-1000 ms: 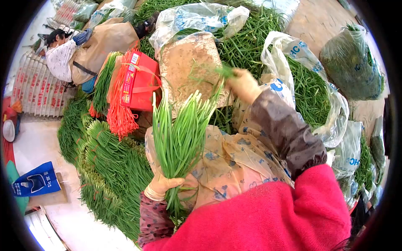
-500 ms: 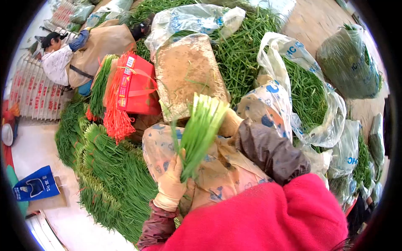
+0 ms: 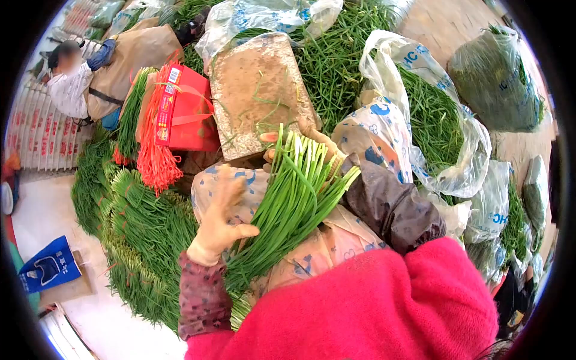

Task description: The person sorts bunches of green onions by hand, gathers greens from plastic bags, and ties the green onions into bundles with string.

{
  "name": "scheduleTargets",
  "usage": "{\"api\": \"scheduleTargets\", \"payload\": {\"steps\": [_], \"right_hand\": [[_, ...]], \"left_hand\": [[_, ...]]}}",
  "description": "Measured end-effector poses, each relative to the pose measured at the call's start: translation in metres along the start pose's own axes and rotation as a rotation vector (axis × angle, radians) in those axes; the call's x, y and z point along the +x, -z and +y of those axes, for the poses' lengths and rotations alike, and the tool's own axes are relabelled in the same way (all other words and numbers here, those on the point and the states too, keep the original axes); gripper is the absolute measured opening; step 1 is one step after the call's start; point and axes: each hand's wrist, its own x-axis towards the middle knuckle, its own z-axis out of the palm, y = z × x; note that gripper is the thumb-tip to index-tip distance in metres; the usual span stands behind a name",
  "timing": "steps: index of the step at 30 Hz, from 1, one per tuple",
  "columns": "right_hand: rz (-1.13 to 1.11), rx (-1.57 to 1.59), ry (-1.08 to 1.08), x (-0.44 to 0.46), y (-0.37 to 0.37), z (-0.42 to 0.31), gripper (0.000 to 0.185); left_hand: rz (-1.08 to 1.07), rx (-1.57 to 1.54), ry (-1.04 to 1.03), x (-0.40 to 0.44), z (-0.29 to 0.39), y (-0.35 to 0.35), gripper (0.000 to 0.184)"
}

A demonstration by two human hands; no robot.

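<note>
A loose bunch of long green chives (image 3: 294, 192), pale ends up and fanning out, lies across my apron-covered lap. My right hand (image 3: 320, 143), in a cream glove, is behind the pale ends and closed round the bunch; the leaves hide part of it. My left hand (image 3: 219, 222), gloved too, is beside the bunch with its fingers spread and slightly blurred, holding nothing. Just beyond my lap stands a worn, dirt-covered board (image 3: 258, 96) with stray green bits on it.
Left of the board is a red box (image 3: 195, 111) with red ties (image 3: 157, 162) hanging over its side. Tied bunches (image 3: 150, 222) are heaped at my left. Open plastic bags (image 3: 474, 174) of greens stand at my right. Another person (image 3: 72, 90) sits at the far left.
My left hand has let go of the chives and opened to the left. The bunch has tilted and fanned out to the right, with my right hand now behind its pale ends.
</note>
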Motion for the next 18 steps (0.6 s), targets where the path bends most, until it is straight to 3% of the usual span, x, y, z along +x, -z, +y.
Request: {"api": "scheduleTargets", "payload": {"steps": [1, 3, 4, 5, 6, 7, 8, 9, 12, 13, 15, 18], "right_hand": [[0.073, -0.037, 0.009, -0.004, -0.003, 0.001, 0.072], [0.118, -0.022, 0.171, -0.006, -0.019, 0.008, 0.061], [0.015, -0.017, 0.137, -0.009, -0.001, -0.005, 0.044], [0.341, -0.135, 0.266, -0.010, -0.040, -0.003, 0.029], [0.460, -0.202, 0.292, -0.008, -0.036, -0.007, 0.024], [0.577, -0.271, 0.311, -0.006, -0.031, -0.014, 0.020], [0.767, -0.364, 0.379, -0.007, -0.036, -0.022, 0.016], [0.675, -0.270, 0.413, -0.014, -0.018, -0.044, 0.016], [0.871, -0.432, 0.768, -0.032, -0.034, -0.094, 0.013], [0.751, -0.609, 0.737, -0.048, -0.029, -0.110, 0.018], [0.803, -1.449, 0.626, -0.050, -0.074, -0.092, 0.027], [0.124, -2.388, 0.430, -0.056, -0.100, -0.058, 0.043]], "left_hand": [[-0.011, 0.000, 0.005, 0.007, -0.011, -0.008, 0.118], [-0.221, 0.021, 0.109, 0.020, -0.028, -0.029, 0.100], [-0.240, 0.016, 0.111, 0.022, -0.031, -0.037, 0.100], [-0.280, -0.122, 0.275, 0.021, -0.035, -0.045, 0.089], [-0.315, -0.261, 0.440, 0.020, -0.037, -0.053, 0.078], [-0.327, -0.267, 0.442, 0.018, -0.039, -0.058, 0.078], [-0.283, -0.308, 0.466, 0.015, -0.038, -0.063, 0.070], [-0.233, -0.347, 0.493, 0.011, -0.036, -0.067, 0.062], [-0.104, -0.397, 0.462, 0.000, -0.030, -0.075, 0.059], [-0.050, -0.438, 0.444, -0.002, -0.029, -0.074, 0.059], [0.001, -0.430, 0.438, -0.007, -0.038, -0.073, 0.058], [0.035, -0.465, 0.432, -0.007, -0.044, -0.072, 0.059]]}}
